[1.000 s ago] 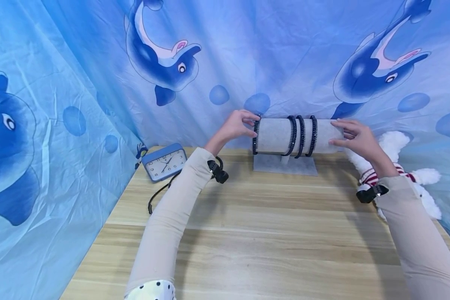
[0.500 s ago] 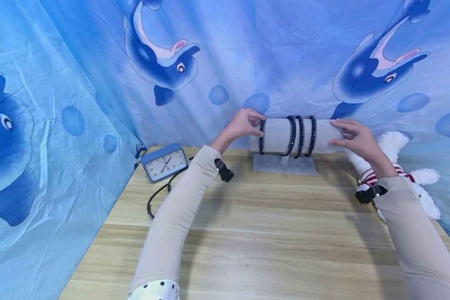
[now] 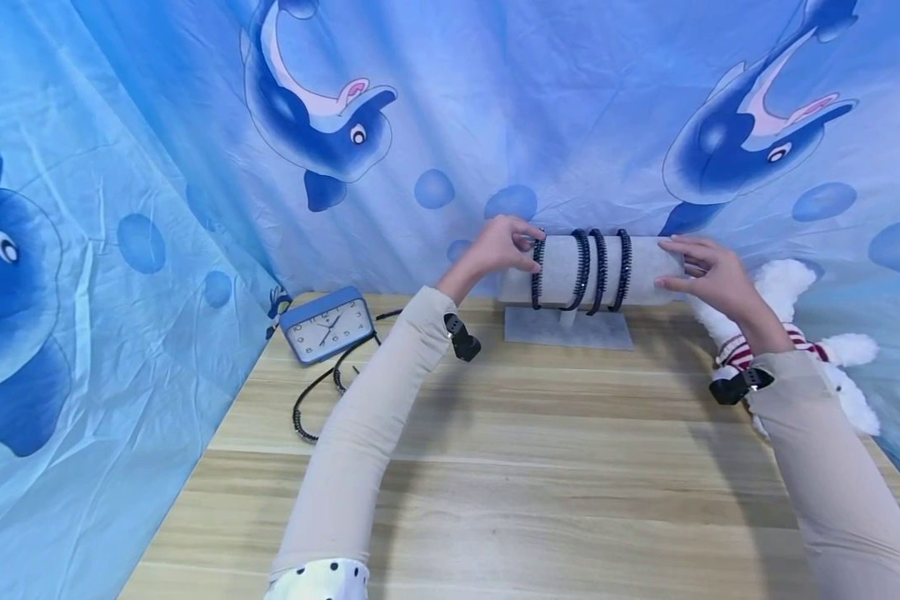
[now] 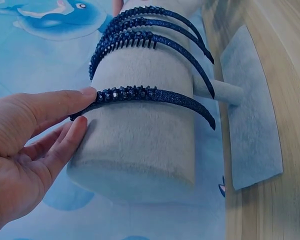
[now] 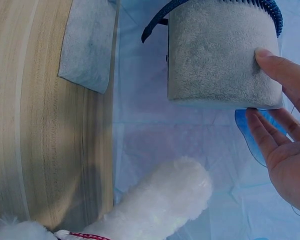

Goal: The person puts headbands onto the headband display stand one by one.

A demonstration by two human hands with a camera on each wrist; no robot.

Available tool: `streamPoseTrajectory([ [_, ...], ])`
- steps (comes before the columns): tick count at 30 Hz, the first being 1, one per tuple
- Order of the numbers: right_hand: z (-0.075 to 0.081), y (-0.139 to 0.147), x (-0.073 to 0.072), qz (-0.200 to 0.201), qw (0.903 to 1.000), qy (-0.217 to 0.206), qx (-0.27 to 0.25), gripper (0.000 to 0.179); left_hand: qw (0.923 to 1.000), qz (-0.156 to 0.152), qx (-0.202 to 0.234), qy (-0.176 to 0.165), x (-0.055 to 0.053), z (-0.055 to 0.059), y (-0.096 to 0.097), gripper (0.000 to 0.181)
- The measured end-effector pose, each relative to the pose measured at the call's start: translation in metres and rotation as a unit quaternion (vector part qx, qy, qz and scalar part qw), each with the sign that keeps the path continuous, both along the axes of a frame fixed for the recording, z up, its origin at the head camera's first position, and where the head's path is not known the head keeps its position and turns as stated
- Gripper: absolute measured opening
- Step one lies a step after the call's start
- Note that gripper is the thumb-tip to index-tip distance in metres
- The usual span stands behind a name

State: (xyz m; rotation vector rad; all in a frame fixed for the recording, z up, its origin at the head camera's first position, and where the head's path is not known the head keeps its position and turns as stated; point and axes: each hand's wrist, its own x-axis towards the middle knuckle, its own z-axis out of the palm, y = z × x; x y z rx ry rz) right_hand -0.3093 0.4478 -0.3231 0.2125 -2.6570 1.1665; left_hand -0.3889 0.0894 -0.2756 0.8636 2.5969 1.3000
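Note:
A grey plush display roll lies sideways on a post over a flat base. Several dark beaded headbands sit over it. My left hand pinches the leftmost headband between thumb and fingers at its beaded part; its tapered end hangs toward the base. Three other headbands stand close together farther right on the roll. At the roll's right end my right hand grips the edge, thumb on the plush and fingers at the end face.
A blue alarm clock stands at the back left of the wooden table. More dark headbands lie beside it, partly behind the left sleeve. A white plush toy sits at the right behind the right forearm. A dolphin-print curtain hangs behind.
My left hand has slid the leftmost headband rightward along the roll, from its left end toward the other headbands. The right hand keeps its hold on the roll's right end.

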Motion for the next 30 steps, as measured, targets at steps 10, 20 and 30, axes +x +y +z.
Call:
streamPoseTrajectory([
  [10, -0.002, 0.000, -0.001, -0.004, 1.0000, 0.001, 0.000, 0.066, 0.9999, 0.005, 0.001, 0.012, 0.003, -0.001, 0.012, 0.054],
  [20, -0.002, 0.002, -0.003, -0.006, 1.0000, 0.000, 0.001, 0.065, 0.9996, 0.013, 0.003, 0.025, 0.006, -0.005, 0.021, 0.052],
  [30, 0.001, 0.001, -0.004, -0.001, 1.0000, -0.008, -0.002, 0.066, 0.9992, 0.020, 0.012, 0.031, 0.006, -0.011, 0.029, 0.053],
])
